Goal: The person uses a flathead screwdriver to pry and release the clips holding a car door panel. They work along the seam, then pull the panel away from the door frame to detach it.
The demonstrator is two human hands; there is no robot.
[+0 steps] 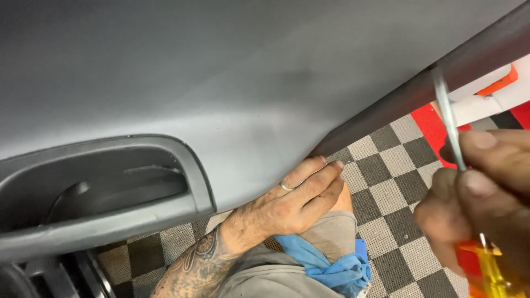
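Even, soft indoor light, fairly bright. Broad pale sheen across matte grey car door panel (237, 72), brightest near centre-right, fading to darker grey at upper left. Recess of dark grey plastic door pocket (110, 187) deep in shadow. Left hand (292, 201) sharp, evenly lit. Right hand (480, 193) close to lens, soft and blurred; shiny metal shaft of orange-and-yellow-handled screwdriver (450, 124) smeared, with small white glints. Black-and-grey checkered floor tiles (386, 182) crisp.
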